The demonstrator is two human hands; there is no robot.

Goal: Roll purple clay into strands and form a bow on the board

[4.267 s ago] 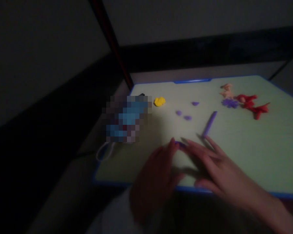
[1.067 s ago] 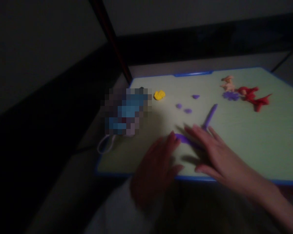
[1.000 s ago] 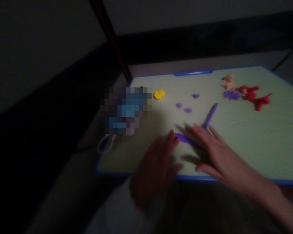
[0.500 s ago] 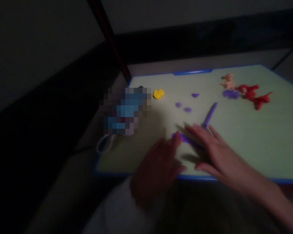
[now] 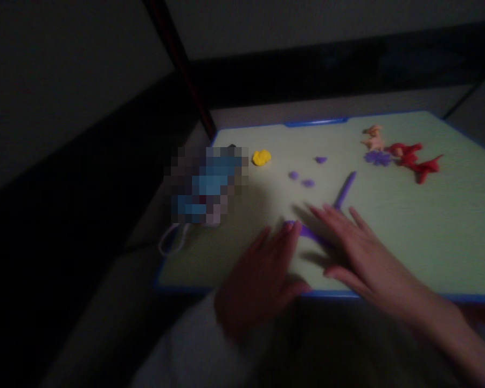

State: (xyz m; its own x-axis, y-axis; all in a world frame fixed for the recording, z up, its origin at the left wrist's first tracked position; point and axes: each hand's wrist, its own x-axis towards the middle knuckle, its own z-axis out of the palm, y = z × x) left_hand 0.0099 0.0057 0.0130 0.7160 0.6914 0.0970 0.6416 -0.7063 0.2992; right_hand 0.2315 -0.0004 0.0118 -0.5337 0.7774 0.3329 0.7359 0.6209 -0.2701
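Note:
A thin purple clay roll (image 5: 312,234) lies on the pale tabletop (image 5: 436,231) between my hands. The fingertips of my left hand (image 5: 262,275) rest on its left end, fingers stretched out. My right hand (image 5: 359,248) is spread palm down over its right part, which it hides; whether the palm presses on it I cannot tell. Just beyond the right fingertips lies a second purple clay stick (image 5: 346,189), slanting away. Farther back are small purple clay bits, one (image 5: 293,175) beside another (image 5: 308,183) and a third (image 5: 320,159) behind.
A yellow clay lump (image 5: 261,157) sits near the back left. Red clay pieces (image 5: 408,156), a peach clay piece (image 5: 374,139) and a purple clay piece (image 5: 378,157) lie at the back right. A blurred-out blue object (image 5: 212,180) with a white cord loop (image 5: 173,240) is at the left edge.
The view has shifted slightly. My left fingers lie a little straighter along the purple roll's end, and my right hand has barely moved. The other clay pieces stay where they were.

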